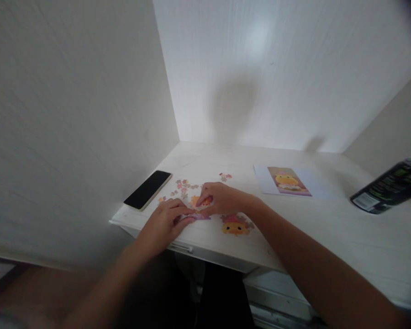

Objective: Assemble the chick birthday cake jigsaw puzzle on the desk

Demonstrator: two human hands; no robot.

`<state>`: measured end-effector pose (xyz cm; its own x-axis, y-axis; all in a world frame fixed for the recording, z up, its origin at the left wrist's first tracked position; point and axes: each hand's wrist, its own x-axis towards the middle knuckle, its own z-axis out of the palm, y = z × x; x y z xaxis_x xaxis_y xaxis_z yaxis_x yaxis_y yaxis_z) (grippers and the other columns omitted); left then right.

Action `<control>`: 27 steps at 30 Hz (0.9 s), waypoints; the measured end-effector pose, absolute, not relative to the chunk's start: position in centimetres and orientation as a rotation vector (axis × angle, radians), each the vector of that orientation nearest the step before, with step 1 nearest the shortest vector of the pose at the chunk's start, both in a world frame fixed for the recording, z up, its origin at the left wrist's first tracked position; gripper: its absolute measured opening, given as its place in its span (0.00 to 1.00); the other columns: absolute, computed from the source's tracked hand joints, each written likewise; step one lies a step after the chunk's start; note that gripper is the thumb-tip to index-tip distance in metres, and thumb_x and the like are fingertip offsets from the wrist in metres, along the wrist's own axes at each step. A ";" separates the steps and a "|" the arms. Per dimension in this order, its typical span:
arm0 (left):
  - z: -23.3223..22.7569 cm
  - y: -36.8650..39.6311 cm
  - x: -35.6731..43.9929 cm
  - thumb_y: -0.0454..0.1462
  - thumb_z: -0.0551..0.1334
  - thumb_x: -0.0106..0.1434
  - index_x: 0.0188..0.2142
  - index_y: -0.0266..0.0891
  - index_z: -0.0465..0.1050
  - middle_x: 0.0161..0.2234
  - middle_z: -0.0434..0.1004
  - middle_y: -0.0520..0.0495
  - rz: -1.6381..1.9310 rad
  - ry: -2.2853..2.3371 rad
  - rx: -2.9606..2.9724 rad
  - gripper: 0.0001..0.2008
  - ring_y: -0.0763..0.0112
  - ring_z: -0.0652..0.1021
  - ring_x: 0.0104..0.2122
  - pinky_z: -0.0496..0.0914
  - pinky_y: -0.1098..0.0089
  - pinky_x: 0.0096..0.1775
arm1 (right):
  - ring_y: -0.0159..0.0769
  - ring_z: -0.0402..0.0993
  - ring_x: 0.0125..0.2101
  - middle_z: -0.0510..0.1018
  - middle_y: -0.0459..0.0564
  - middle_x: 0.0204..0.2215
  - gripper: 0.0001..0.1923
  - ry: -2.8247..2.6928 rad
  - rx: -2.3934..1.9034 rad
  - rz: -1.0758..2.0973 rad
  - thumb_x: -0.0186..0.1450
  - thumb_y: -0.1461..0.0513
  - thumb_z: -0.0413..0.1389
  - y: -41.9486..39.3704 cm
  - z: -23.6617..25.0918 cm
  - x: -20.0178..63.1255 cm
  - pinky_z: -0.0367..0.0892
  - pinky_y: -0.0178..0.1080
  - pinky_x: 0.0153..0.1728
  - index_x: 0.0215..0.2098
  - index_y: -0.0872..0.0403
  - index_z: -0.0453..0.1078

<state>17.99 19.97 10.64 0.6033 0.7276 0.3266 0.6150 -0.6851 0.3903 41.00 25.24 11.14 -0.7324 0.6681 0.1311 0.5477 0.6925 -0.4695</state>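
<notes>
A small partly joined jigsaw puzzle section, orange and purple, lies on the white desk between my two hands. My left hand is at its left side, fingers and thumb closing on the edge. From the right, my right hand reaches over it with fingers curled down and the thumb close to them, pressing on puzzle pieces; the fingertips partly hide what they hold. Just right of and below my hands lies another joined puzzle section with a yellow face and pink top.
Loose puzzle pieces lie beyond my left hand, and a small cluster sits farther back. A black-screened phone rests at the left. The reference picture lies at the right, near a dark can. White panels border the desk.
</notes>
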 end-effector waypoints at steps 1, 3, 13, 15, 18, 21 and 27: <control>10.6 20.0 18.0 0.41 0.61 0.66 0.42 0.43 0.78 0.36 0.76 0.47 0.680 1.117 2.599 0.09 0.66 0.74 0.37 0.67 0.66 0.40 | 0.37 0.72 0.38 0.79 0.51 0.39 0.18 -2.610 -0.963 0.589 0.57 0.52 0.62 25.3 11.1 41.0 0.63 0.36 0.40 0.43 0.50 0.79; 10.7 19.9 18.0 0.41 0.60 0.66 0.42 0.43 0.78 0.34 0.74 0.47 0.657 1.133 2.613 0.10 0.67 0.73 0.35 0.67 0.66 0.39 | 0.37 0.72 0.37 0.79 0.51 0.38 0.17 -2.611 -0.964 0.592 0.57 0.53 0.62 25.3 11.1 41.0 0.63 0.36 0.39 0.42 0.50 0.79; 11.2 19.5 18.0 0.40 0.58 0.66 0.43 0.42 0.79 0.37 0.73 0.45 0.589 1.132 2.695 0.11 0.65 0.72 0.39 0.67 0.63 0.43 | 0.37 0.73 0.37 0.80 0.52 0.38 0.17 -2.614 -0.954 0.585 0.57 0.53 0.62 25.3 11.2 40.7 0.63 0.36 0.39 0.42 0.52 0.79; 11.1 19.3 18.0 0.39 0.58 0.66 0.44 0.42 0.78 0.38 0.73 0.44 0.629 1.122 2.709 0.11 0.65 0.73 0.39 0.68 0.63 0.43 | 0.37 0.73 0.37 0.80 0.52 0.37 0.18 -2.619 -0.948 0.576 0.58 0.52 0.62 25.3 11.2 40.8 0.63 0.36 0.38 0.42 0.52 0.79; 11.0 19.1 18.0 0.38 0.58 0.66 0.41 0.42 0.79 0.38 0.74 0.44 0.658 1.092 2.752 0.11 0.64 0.73 0.39 0.68 0.63 0.42 | 0.38 0.72 0.37 0.79 0.52 0.37 0.17 -2.614 -0.949 0.582 0.57 0.52 0.62 25.3 11.2 40.8 0.63 0.36 0.39 0.41 0.52 0.79; 11.0 19.1 17.9 0.37 0.58 0.66 0.38 0.41 0.80 0.37 0.75 0.43 0.664 1.086 2.805 0.10 0.64 0.74 0.38 0.69 0.62 0.42 | 0.38 0.72 0.37 0.79 0.51 0.38 0.17 -2.589 -0.979 0.612 0.56 0.52 0.63 25.3 11.1 40.9 0.63 0.37 0.39 0.41 0.51 0.79; 10.6 19.3 17.9 0.35 0.58 0.67 0.42 0.41 0.78 0.42 0.78 0.43 0.701 0.975 2.848 0.10 0.63 0.76 0.43 0.70 0.59 0.47 | 0.38 0.72 0.38 0.79 0.51 0.38 0.19 -2.584 -0.976 0.627 0.55 0.52 0.63 25.3 10.9 40.9 0.63 0.37 0.40 0.42 0.50 0.79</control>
<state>17.89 19.29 10.58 0.6985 0.5922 0.4018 0.5693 -0.8000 0.1895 40.93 25.32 10.93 -0.7210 0.6809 0.1286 0.5462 0.6726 -0.4993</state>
